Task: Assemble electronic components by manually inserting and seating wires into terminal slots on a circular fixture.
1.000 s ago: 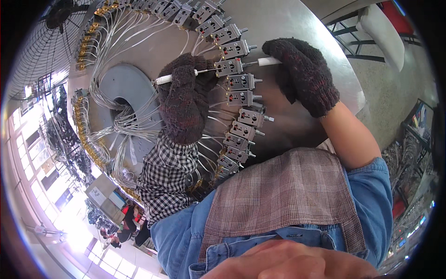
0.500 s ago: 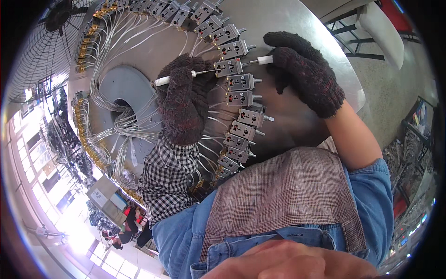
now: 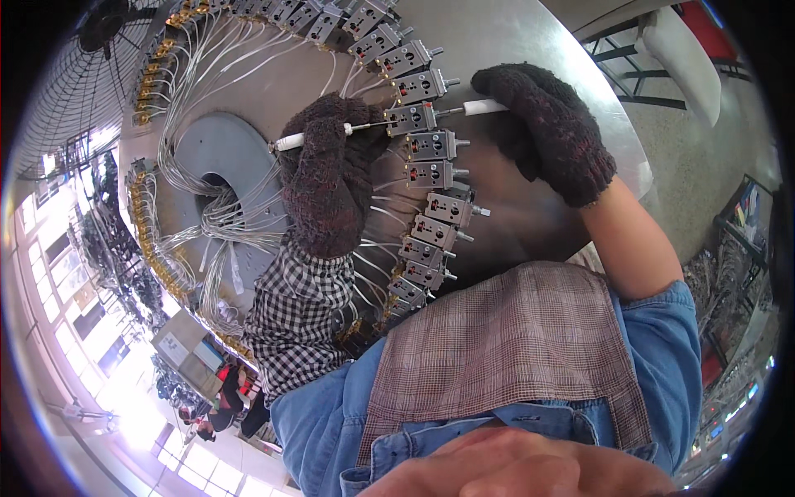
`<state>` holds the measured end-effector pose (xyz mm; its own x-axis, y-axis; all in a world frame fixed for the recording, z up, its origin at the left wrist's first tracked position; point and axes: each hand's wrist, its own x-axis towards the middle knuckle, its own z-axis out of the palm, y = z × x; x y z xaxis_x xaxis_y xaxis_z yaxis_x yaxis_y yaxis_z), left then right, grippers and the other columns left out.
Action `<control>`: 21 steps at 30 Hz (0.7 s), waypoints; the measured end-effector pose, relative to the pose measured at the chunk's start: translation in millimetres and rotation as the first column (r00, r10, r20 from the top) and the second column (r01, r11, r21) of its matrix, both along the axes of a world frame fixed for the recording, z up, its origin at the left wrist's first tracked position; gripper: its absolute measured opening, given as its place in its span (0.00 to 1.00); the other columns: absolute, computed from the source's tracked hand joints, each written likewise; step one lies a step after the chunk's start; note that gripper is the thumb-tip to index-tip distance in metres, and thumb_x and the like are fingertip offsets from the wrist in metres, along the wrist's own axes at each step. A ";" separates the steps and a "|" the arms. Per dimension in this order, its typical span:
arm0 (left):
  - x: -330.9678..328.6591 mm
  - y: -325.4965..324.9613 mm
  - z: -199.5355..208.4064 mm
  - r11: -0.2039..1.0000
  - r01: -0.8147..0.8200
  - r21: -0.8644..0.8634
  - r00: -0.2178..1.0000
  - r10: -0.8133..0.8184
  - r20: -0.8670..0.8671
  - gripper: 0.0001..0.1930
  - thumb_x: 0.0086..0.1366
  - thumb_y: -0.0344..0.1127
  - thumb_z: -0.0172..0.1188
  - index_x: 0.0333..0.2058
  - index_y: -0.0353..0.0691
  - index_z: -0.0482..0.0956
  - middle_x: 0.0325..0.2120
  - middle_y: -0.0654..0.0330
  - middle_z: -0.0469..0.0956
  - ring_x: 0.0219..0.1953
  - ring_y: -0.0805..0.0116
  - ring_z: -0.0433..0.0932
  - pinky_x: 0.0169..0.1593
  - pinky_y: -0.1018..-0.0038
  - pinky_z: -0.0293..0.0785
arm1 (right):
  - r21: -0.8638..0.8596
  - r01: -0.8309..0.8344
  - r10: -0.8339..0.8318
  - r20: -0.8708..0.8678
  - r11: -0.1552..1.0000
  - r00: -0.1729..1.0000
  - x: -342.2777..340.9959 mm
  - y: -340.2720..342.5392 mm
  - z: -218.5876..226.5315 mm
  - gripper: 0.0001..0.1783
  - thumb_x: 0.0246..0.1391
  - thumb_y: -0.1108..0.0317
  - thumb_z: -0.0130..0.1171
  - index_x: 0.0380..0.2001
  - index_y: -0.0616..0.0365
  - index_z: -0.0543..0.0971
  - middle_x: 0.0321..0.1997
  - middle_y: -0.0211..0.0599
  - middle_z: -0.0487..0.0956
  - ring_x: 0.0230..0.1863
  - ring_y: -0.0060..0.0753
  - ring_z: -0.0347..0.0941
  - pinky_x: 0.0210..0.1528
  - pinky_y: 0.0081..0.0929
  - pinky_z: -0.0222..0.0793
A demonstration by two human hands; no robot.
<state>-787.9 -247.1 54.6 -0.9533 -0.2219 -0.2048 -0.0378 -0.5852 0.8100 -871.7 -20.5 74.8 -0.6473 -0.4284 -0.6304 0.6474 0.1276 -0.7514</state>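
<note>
Charcoal flecked with dull red on the knit-gloved left fingers (image 3: 321,166), and the same on the knit-gloved right fingers (image 3: 534,95)! White on the slim straight handle (image 3: 290,142) in the left, white again on the short cylindrical handle (image 3: 483,107) in the right. Between both, grey on the boxy metal unit (image 3: 411,119). Left of the left fingers, matt grey on the flat round disc (image 3: 224,137), white on the thin bundled wires (image 3: 224,219). Below the left fingers, black-and-white check on the cloth sleeve (image 3: 294,315); below the right, brown plaid on the cloth apron (image 3: 497,348).
</note>
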 end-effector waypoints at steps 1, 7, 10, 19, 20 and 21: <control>0.0 0.2 -0.2 1.000 0.000 0.016 1.000 0.000 -0.003 0.14 0.66 0.39 0.50 0.45 0.36 0.69 0.41 0.52 0.75 0.45 0.55 0.76 0.46 0.57 0.76 | -0.108 0.047 -0.052 -0.050 0.993 0.997 3.7 2.1 -10.1 0.17 0.56 0.62 0.52 0.46 0.59 0.74 0.26 0.35 0.76 0.24 0.22 0.72 0.22 0.20 0.69; -1.6 -3.0 -6.5 0.998 0.052 -0.031 0.998 -0.052 -0.017 0.16 0.65 0.40 0.51 0.46 0.36 0.68 0.41 0.52 0.75 0.45 0.55 0.76 0.47 0.55 0.75 | -0.255 0.167 -0.209 -0.146 0.952 0.967 11.2 -2.0 -22.4 0.17 0.55 0.62 0.53 0.46 0.59 0.74 0.25 0.35 0.76 0.23 0.22 0.71 0.20 0.19 0.67; -0.8 -3.0 -4.9 0.997 0.039 -0.065 0.999 -0.038 0.018 0.16 0.65 0.40 0.51 0.46 0.36 0.68 0.41 0.52 0.75 0.45 0.55 0.76 0.48 0.54 0.75 | -0.167 0.150 -0.171 -0.114 0.974 0.979 7.6 -3.6 -13.0 0.17 0.55 0.60 0.54 0.43 0.58 0.75 0.23 0.35 0.75 0.19 0.23 0.70 0.16 0.19 0.65; -1.6 3.1 -0.1 1.000 -0.014 0.008 1.000 0.014 0.001 0.13 0.64 0.35 0.53 0.45 0.36 0.71 0.37 0.52 0.76 0.40 0.57 0.77 0.44 0.60 0.77 | 0.018 0.089 -0.088 -0.038 0.996 0.995 4.4 -4.0 -2.7 0.16 0.55 0.57 0.53 0.38 0.58 0.77 0.19 0.36 0.75 0.14 0.24 0.69 0.11 0.20 0.62; -1.8 3.1 -0.1 1.000 -0.012 0.008 1.000 0.012 0.000 0.13 0.64 0.35 0.53 0.45 0.36 0.71 0.37 0.52 0.76 0.40 0.57 0.77 0.44 0.60 0.77 | -0.007 0.105 -0.105 -0.007 0.994 0.994 4.5 -3.7 -2.6 0.16 0.55 0.57 0.53 0.39 0.58 0.77 0.20 0.37 0.75 0.15 0.24 0.70 0.12 0.20 0.63; -2.3 3.0 -0.1 1.000 -0.010 0.012 1.000 0.010 0.002 0.13 0.64 0.36 0.53 0.45 0.36 0.70 0.37 0.52 0.76 0.40 0.57 0.77 0.44 0.60 0.77 | -0.008 0.106 -0.106 -0.008 0.994 0.994 5.3 -2.7 -5.3 0.16 0.55 0.57 0.53 0.39 0.58 0.77 0.20 0.37 0.75 0.15 0.24 0.70 0.12 0.20 0.63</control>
